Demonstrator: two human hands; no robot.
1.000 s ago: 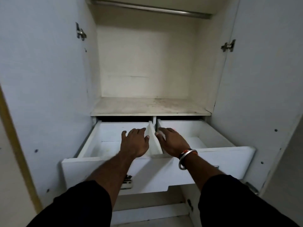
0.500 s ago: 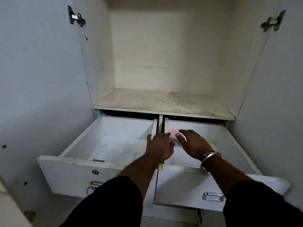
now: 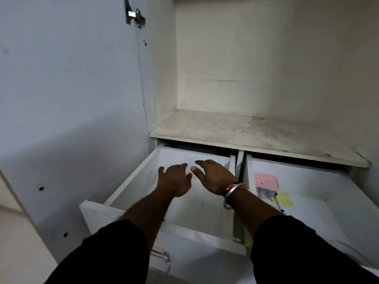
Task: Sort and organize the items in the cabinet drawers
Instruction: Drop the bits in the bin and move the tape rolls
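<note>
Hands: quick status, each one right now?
Left hand: open, empty, over the left drawer.
Right hand: open, empty, over the same drawer.

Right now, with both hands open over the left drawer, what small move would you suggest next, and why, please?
Probably lower both hands onto the left drawer floor to check it: it looks bare, while the pink-lidded box and yellow notes sit in the right drawer.

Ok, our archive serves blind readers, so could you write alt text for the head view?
Both hands, left hand and right hand, reach open and empty into the left drawer. The right drawer holds a pink-lidded box and yellow notes.
</note>
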